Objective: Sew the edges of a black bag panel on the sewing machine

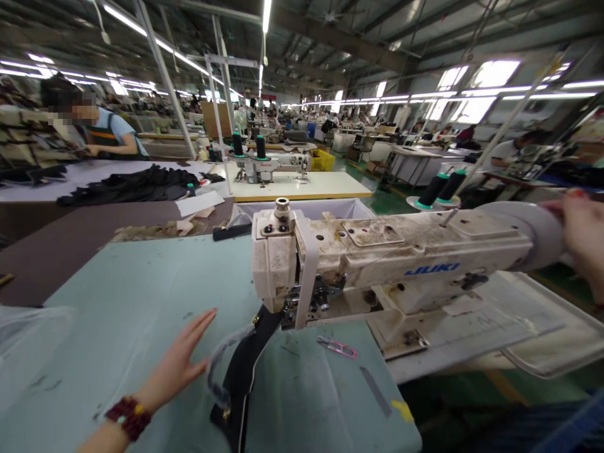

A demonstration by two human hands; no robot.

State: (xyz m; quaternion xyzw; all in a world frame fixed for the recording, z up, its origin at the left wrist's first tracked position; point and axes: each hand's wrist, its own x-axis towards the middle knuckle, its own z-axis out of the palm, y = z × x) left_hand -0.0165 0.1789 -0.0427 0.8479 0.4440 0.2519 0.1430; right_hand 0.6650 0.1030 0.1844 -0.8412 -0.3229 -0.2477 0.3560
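Down on the green table [117, 296], the left hand [182, 362] lies flat with fingers spread, just beside a black strap [243, 377]. The strap's long axis runs from under the sewing machine [401, 251] head toward the table's near edge. Bare tabletop spreads wide to the left; the right edge falls off just past the pink snips [337, 346]. The right hand [582, 236] touches the handwheel [533, 233], though its grip cannot be told.
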